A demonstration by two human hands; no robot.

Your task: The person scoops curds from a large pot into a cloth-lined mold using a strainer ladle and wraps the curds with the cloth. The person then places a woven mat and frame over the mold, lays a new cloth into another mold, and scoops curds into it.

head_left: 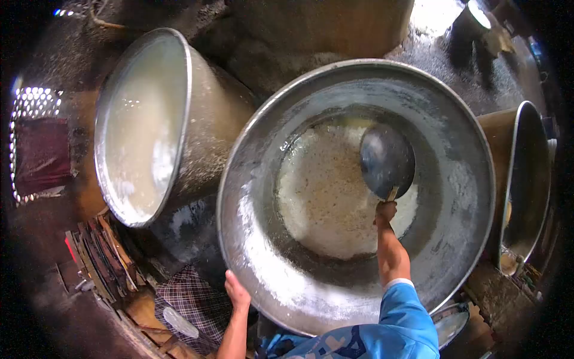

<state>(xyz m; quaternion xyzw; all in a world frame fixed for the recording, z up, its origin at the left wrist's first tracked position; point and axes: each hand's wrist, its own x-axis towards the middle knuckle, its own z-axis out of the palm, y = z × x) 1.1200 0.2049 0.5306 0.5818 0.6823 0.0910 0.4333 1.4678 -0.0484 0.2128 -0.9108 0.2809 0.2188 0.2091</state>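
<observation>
A wide, flared metal vat point(445, 215) stands in front of me in the head view. Cloudy pale liquid with brownish froth point(326, 197) lies at its bottom. My right hand point(385, 210) reaches over the vat and is closed around the short handle of a large round metal ladle point(387, 158). The ladle's dark, wide bowl is over the right part of the liquid; whether it dips in, I cannot tell. At the vat's lower left edge, my left hand point(238, 292) grips the rim, its thumb pointing up and its other fingers mostly hidden.
A tall metal vessel point(218, 113) full of whitish liquid stands at left. Another deep metal container point(529, 173) is close on the right. Split firewood point(107, 254) and a checked cloth point(188, 302) with a clear plastic bottle point(180, 322) lie at lower left.
</observation>
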